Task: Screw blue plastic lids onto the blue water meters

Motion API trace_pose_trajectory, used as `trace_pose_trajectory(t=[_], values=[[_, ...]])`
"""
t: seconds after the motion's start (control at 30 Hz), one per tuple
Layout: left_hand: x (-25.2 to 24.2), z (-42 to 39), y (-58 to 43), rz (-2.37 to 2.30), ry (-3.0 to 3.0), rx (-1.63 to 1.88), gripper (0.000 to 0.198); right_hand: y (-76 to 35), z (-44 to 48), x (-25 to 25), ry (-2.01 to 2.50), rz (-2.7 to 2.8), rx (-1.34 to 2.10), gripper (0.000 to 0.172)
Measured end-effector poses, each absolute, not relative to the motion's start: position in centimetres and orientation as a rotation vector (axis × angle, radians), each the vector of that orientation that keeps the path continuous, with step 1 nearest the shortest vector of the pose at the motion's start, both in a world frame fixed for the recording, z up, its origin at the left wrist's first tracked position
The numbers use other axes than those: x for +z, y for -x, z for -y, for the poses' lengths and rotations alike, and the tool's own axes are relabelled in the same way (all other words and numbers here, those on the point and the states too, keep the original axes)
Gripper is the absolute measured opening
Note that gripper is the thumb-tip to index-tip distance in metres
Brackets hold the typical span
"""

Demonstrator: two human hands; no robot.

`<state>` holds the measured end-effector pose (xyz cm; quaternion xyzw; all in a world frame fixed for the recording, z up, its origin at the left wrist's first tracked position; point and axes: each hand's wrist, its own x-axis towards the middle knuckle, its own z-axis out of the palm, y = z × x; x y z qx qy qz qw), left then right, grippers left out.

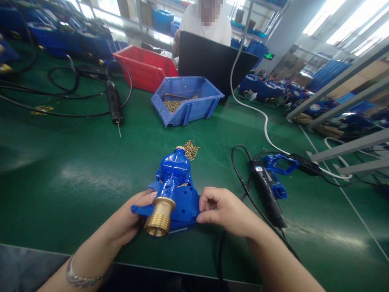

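A blue water meter body [174,166] with a threaded brass end [158,221] lies over a blue plastic housing [187,202] near the table's front edge. My left hand [135,213] is closed around the left side of the housing, its fingers partly hidden beneath. On the other side, my right hand [217,209] has its fingers curled, with thumb and fingertips pinching the housing's right edge. Just behind the meter lies a small heap of brass screws [191,151].
A blue bin [197,107] holds more screws, beside a red bin [146,67]. Corded electric screwdrivers lie right [267,194] and left [114,101]. A blue plastic frame [281,164] is by the right one. Behind a black panel [209,61] sits a person [209,24].
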<state>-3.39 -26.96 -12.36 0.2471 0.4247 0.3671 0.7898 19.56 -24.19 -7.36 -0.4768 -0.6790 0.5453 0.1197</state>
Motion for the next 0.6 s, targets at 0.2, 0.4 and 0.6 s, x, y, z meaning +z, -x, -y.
trace_pose_trajectory(t=[0.2, 0.4, 0.6], values=[[-12.0, 27.3, 3.1, -0.959, -0.474, 0.873, 0.02, -18.5, 17.9, -10.5, 1.588, 2.127, 0.996, 0.005], [-11.4, 27.4, 2.9, -0.954, -0.473, 0.897, 0.016, -16.2, 13.2, -13.6, 1.588, 2.338, 0.563, 0.003], [-11.4, 27.5, 2.6, -0.955, -0.489, 0.896, 0.021, -16.0, 13.1, -14.7, 1.583, 2.475, 0.393, 0.01]])
